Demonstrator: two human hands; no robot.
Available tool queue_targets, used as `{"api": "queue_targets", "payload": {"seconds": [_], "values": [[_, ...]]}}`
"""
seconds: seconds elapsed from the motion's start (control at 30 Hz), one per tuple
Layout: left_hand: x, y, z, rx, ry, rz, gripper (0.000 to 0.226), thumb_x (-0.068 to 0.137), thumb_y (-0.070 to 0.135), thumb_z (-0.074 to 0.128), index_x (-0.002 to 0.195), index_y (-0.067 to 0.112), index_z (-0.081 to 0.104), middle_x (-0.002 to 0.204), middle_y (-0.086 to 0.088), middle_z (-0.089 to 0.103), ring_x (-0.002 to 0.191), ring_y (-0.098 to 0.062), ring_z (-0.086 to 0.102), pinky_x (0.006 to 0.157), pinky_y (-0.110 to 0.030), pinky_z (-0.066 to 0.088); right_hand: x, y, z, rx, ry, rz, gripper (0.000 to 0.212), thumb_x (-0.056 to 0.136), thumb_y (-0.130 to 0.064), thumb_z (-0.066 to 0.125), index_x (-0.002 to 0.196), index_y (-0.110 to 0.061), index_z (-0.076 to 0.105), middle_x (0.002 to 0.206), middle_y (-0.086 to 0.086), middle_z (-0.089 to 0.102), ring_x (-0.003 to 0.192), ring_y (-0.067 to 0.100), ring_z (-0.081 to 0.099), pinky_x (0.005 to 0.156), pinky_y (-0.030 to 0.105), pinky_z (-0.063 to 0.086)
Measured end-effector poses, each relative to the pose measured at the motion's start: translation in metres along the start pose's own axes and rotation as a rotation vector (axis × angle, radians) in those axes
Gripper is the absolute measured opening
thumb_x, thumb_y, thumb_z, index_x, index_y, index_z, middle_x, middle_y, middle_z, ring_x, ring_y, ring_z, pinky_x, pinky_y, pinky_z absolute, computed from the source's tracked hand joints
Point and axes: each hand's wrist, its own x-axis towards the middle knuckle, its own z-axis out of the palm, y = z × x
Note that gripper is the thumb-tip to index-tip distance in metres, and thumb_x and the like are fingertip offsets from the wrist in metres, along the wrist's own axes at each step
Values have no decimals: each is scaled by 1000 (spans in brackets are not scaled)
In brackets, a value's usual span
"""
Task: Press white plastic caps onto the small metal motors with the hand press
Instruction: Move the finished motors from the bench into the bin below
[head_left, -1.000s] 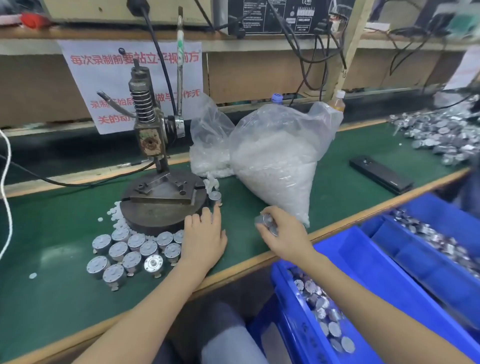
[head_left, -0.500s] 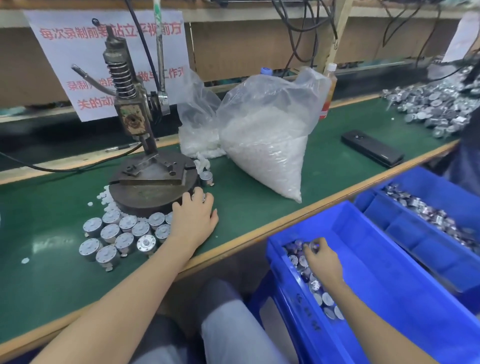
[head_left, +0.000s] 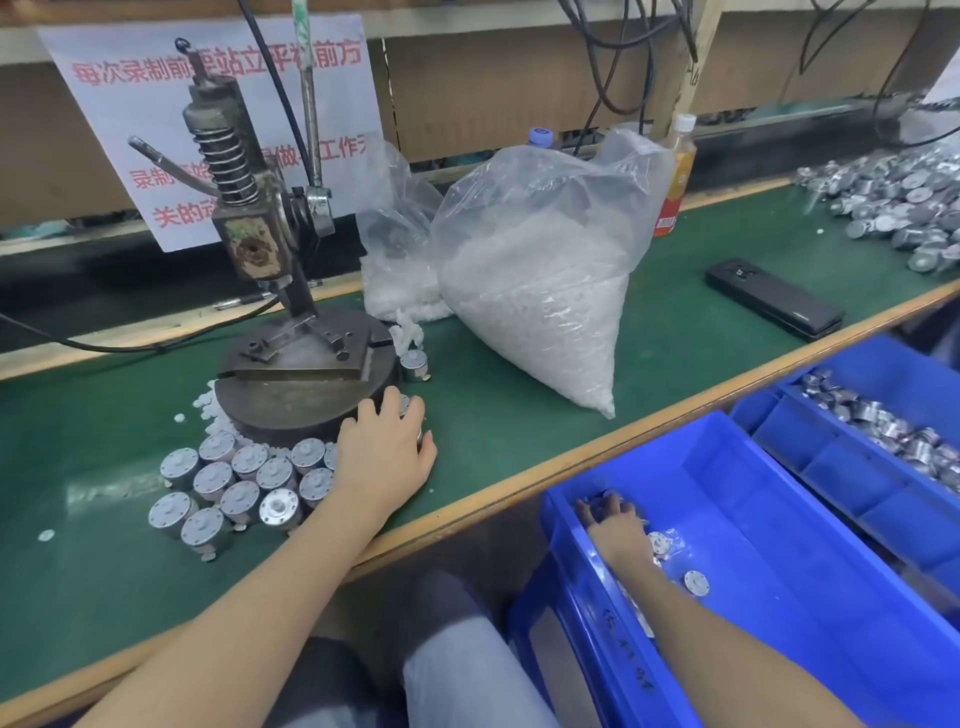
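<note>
Reaching deeper among motors (head_left: 696, 582) in the blue bin (head_left: 789, 525), right hand (head_left: 615, 527) hides its grip; left hand (head_left: 384, 457) still rests slack.

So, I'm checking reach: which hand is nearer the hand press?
Left. The left hand is at the hand press base; the right hand reaches into the blue bin.
</note>
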Motion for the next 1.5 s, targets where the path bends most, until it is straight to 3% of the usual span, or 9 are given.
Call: {"api": "queue_targets", "payload": {"seconds": [0.17, 0.33, 0.43, 0.57, 0.73, 0.83, 0.93, 1.23, 1.5], "values": [[-1, 0, -1, 9, 24, 30, 32, 64, 23, 77, 87, 3, 67, 86, -17, 62, 61, -33, 55, 48, -34, 44, -6, 0, -6, 39, -18, -5, 54, 99, -45, 26, 140, -12, 33, 142, 18, 29, 132, 37, 27, 104, 44, 31], [0, -3, 1, -50, -33, 7, 45, 79, 33, 65, 117, 8, 61, 107, -15, 61, 79, -35, 57, 65, -38, 47, -35, -13, -44, 117, 201, -24, 19, 93, -18, 41, 97, -5, 54, 106, 16, 50, 93, 34, 53, 75, 35, 41], [-1, -4, 4, -71, -49, -27, 57, 88, 43, 45, 137, 14, 40, 133, -7, 47, 103, -30, 52, 85, -35, 38, -61, -40, -81, 78, 301, -160, 30, 87, -19, 44, 58, -11, 38, 64, 9, 55, 65, 30, 46, 54, 30, 32], [-9, -11, -5, -157, 7, -32, 59, 84, 39, 54, 135, 11, 45, 126, -9, 54, 106, -29, 53, 90, -36, 38, -100, -89, -117, 24, 346, -371, 38, 80, -21, 49, 50, -16, 25, 46, -1, 32, 52, 20, 29, 46, 29, 21], [-27, -36, -10, -214, 140, 12, 52, 79, 42, 56, 117, 7, 62, 103, -6, 64, 87, -28, 62, 81, -36, 42, -105, -169, -106, 80, 168, -798, 6, 83, -18, 54, 80, -22, 57, 84, -3, 58, 82, 18, 55, 76, 34, 44], [-42, -46, -12, -173, 156, 5, 61, 78, 50, 39, 115, 8, 64, 105, -4, 64, 88, -23, 63, 83, -32, 37, -77, -219, -90, 92, 101, -842, 35, 89, -15, 51, 123, -9, 52, 124, 9, 50, 115, 21, 47, 97, 28, 35], [-48, -50, -13, -135, 141, 9, 62, 77, 53, 39, 113, 9, 65, 104, -4, 64, 87, -22, 63, 83, -33, 40, -55, -258, -76, 69, 57, -827, 48, 90, -17, 48, 137, -10, 41, 140, 12, 38, 129, 24, 37, 104, 30, 29], [-43, -54, -16, -138, 71, -49, 52, 63, 54, 72, 95, 13, 67, 88, -2, 61, 82, -25, 59, 62, -37, 50, -66, -251, -32, 258, 84, -802, 44, 91, -34, 51, 131, -18, 41, 129, 8, 43, 116, 21, 45, 86, 27, 34], [-42, -59, -7, -164, 13, -42, 72, 74, 71, 46, 120, 17, 57, 109, 4, 58, 106, -20, 49, 90, -34, 39, -75, -215, -38, 107, 70, -915, 45, 80, -47, 65, 114, -19, 56, 126, 6, 37, 122, 18, 36, 96, 26, 34]]}}
